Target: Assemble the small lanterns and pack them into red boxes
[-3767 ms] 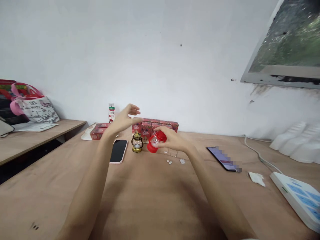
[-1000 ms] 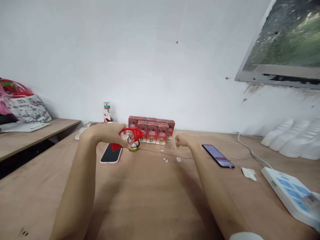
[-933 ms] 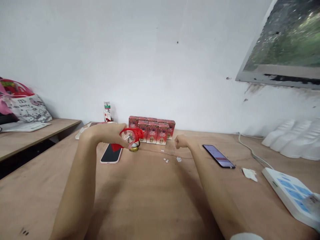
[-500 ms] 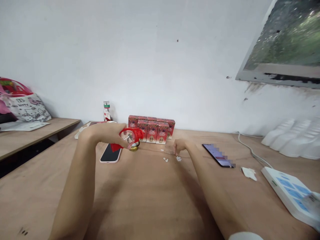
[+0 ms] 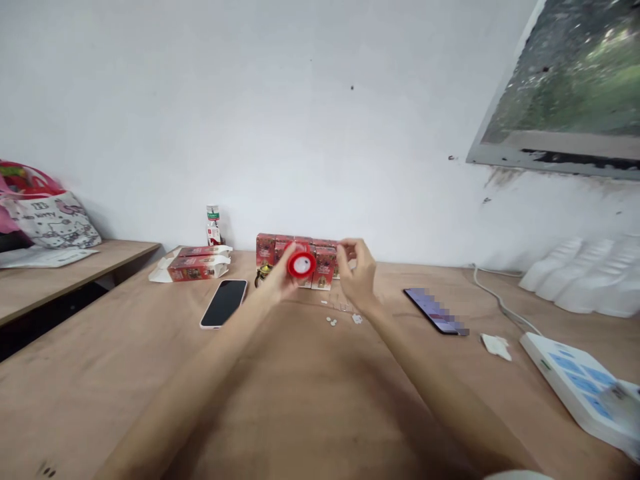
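Observation:
My left hand [image 5: 283, 283] is closed around a red lantern-like ornament [image 5: 292, 268], whose round red-rimmed end with a white disc faces me. Just right of it, my right hand [image 5: 357, 270] is raised with thumb and fingertips pinched; whatever is between them is too small to make out. Behind both hands stand several red printed boxes [image 5: 325, 270], partly covered. A small gold and dark object [image 5: 263, 273] sits left of the ornament, half hidden by my left hand. Below the hands lie small white round pieces [image 5: 332, 322] and a white scrap [image 5: 357, 319].
At left are opened red cartons [image 5: 193, 268], a clear bottle [image 5: 213, 225] and a dark-screened phone [image 5: 225, 303]. Rightward lie a lit phone [image 5: 436, 311], crumpled tissue [image 5: 497, 347], a white device with blue panels [image 5: 575, 380] and white ribbed objects [image 5: 580, 283]. A cable [image 5: 500, 301] runs behind.
My left hand has moved right and turned the red ornament so its round end faces me. My right hand has risen off the table, up beside it.

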`<state>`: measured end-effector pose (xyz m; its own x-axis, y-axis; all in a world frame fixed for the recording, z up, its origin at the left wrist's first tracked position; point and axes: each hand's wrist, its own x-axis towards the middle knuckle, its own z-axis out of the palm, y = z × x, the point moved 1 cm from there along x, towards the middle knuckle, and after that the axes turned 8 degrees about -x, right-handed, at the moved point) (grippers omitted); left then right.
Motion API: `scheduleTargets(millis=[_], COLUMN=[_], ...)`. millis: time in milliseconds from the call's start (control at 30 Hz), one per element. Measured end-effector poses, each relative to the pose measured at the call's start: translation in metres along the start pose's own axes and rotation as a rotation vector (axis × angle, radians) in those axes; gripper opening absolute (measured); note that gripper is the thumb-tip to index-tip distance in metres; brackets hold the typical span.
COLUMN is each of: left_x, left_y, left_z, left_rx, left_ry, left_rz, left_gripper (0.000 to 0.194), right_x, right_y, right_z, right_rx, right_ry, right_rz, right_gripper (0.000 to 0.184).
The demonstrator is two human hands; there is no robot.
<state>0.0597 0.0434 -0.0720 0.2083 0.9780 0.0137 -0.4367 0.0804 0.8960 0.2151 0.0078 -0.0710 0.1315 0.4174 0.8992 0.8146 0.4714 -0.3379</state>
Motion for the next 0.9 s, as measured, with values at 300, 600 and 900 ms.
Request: scheduleTargets(millis=[300,600,900], left_x=[-0.021,-0.020,-0.017], left_y=[-0.091,-0.096,-0.097], left_z=[-0.036,-0.034,-0.038], left_rx=[-0.210,-0.277,-0.331], left_ry=[0.042,-0.005,-0.004], left_rz=[-0.054,-0.089,-0.120], left_gripper=[0.032,0.026,0.028], right_x=[-0.113,-0.115,-0.114], right_y=[0.015,0.021,0.034], right_z=[0.015,0.017,0.029], right_rx=[-0.024,-0.009,0.105], right_ry=[-0.212,-0.208,-0.216], right_rz=[-0.192,-0.137,0.098], right_gripper=[0.011,0.010,0.012])
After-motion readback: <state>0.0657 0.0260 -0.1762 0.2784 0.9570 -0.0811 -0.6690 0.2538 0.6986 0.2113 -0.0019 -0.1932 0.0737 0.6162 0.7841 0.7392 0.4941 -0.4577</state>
